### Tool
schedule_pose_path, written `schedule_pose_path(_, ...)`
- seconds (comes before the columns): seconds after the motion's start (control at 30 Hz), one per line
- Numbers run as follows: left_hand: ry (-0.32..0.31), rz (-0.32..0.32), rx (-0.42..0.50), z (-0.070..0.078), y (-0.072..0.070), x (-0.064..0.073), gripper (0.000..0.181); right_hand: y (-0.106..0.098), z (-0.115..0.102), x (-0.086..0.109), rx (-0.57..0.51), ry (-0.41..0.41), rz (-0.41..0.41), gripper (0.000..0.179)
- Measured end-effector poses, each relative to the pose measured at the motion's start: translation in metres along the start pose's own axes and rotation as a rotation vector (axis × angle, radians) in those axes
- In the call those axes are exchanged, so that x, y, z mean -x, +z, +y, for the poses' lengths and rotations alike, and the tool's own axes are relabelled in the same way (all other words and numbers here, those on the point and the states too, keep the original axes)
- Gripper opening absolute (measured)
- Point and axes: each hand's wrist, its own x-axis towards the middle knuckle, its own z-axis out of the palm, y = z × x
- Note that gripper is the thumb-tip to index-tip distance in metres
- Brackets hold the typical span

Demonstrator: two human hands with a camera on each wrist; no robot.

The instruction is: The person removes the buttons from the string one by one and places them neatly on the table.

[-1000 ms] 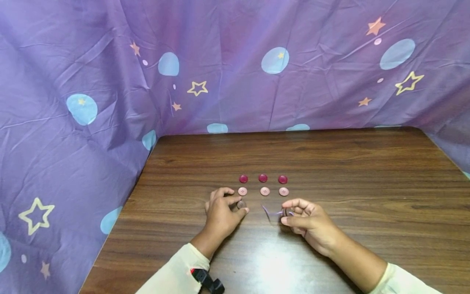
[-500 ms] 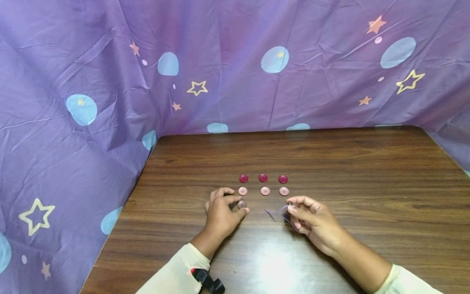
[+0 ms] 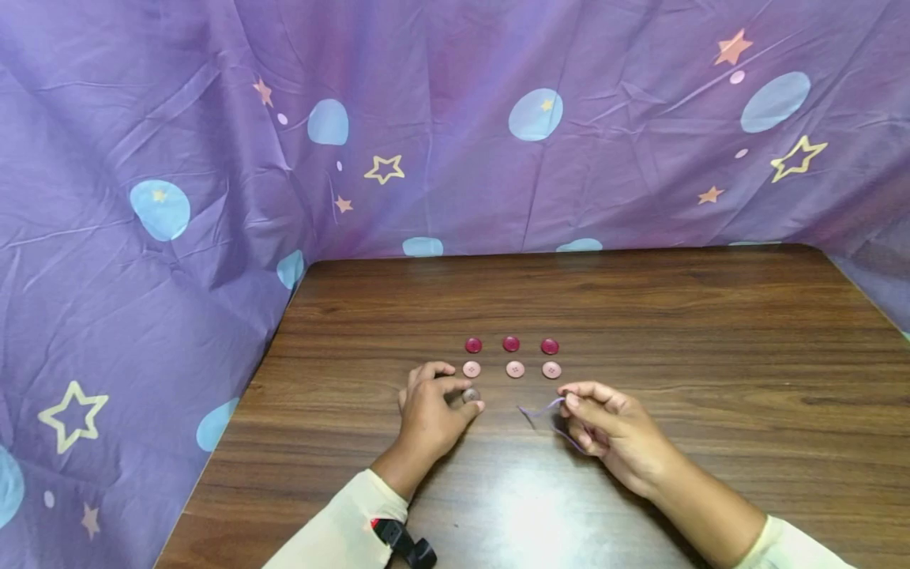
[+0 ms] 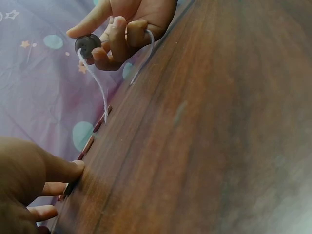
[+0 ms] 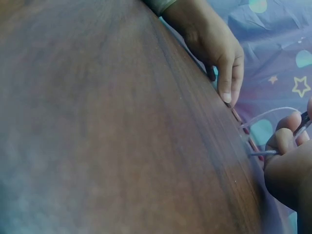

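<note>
On the table, my left hand [image 3: 434, 407] pinches a brown button [image 3: 471, 395] between thumb and forefinger, the button lying flat on the wood. Off to the right, my right hand [image 3: 618, 431] is raised above the table and pinches a dark button [image 4: 88, 46] with a lilac string [image 3: 542, 408] coming out of its face. Fingers mostly hide this button in the head view. One length of string hangs toward the table; another runs down by the curled lower fingers. Beyond both hands are three pink buttons [image 3: 515, 370] in a row and three dark red buttons [image 3: 511, 344] behind them.
The wood-grain table [image 3: 640, 308] reaches back to a purple cloth [image 3: 455, 95] printed with stars and blue dots. More of that cloth hangs along the left side. A black strap device [image 3: 404, 543] sits at the left sleeve.
My right hand has shifted slightly right and turned the dark button it pinches, so its rim no longer shows clearly. The string moved with it. My left hand stays on the brown button.
</note>
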Motion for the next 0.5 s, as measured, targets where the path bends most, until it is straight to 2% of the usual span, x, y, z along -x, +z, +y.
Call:
schedule_pose_path(0.3, -0.004, 0.006, 0.006, -0.0009, 0.0012, 0.0000, 0.033, -0.0037, 0.0044, -0.0004, 0.014, -0.031, -0.088, 0.022)
schedule_pose_path(0.5, -0.009, 0.037, 0.030, -0.0005, 0.0018, 0.0008, 0.033, -0.0037, 0.0058, -0.0005, -0.003, -0.023, -0.079, 0.022)
